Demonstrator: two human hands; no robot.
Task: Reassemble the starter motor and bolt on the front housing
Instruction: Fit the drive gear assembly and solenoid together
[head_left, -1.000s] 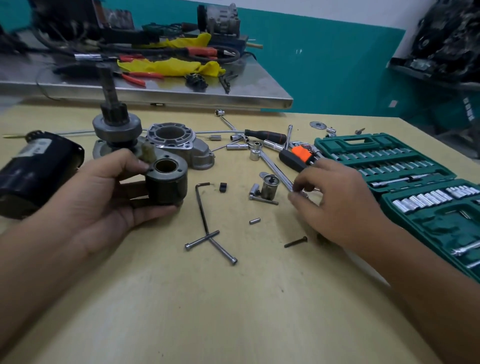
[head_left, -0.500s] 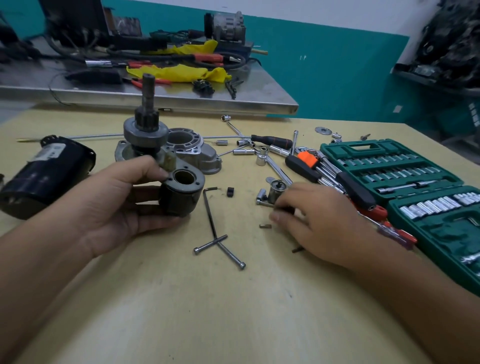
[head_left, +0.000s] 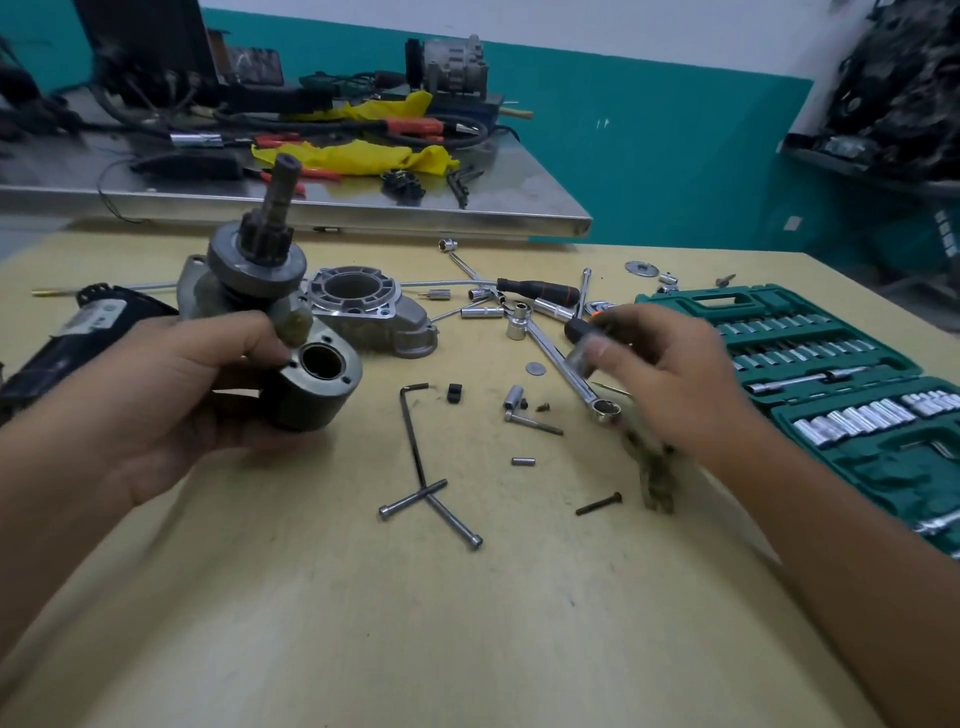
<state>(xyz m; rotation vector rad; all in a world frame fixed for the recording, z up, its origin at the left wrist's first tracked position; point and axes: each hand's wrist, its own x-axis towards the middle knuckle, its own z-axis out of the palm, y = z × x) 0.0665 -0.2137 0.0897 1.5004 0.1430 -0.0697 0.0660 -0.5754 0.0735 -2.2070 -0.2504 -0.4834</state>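
Grey metal starter assy (head_left: 270, 332) sits in the left hand (head_left: 171, 395), held up off the tan surface (head_left: 363, 623); grip is clenched round the dark solenoid cylinder (head_left: 311, 389), thumb on top near its open bore, fingers under. Pinion shaft (head_left: 278, 208) points up and slightly away, w/ the round clutch disc below it. Front housing (head_left: 363, 306), bare aluminium, lies on the surface just behind the assy, round opening facing up, not touching the hand. Black motor body (head_left: 67, 338) lies on its side at far left, partly hidden by the left wrist.

Right hand (head_left: 670, 384) hovers over the surface, fingers curled, pinching a small shiny socket-like piece (head_left: 584, 358) at thumb and fingertip; blurred, so can't tell exactly what it is. Ratchet wrench (head_left: 561, 369) lies diagonally under that hand.

Two long bolts (head_left: 431, 504) lie crossed nr the centre, touching, w/ a black hex key (head_left: 413, 431) next to them. Short dark screw (head_left: 597, 504) and a small pin (head_left: 522, 461) lie apart to the right. Green socket set case (head_left: 831, 374) is open at the right edge. Steel bench (head_left: 311, 208) behind carries yellow rag and cables.
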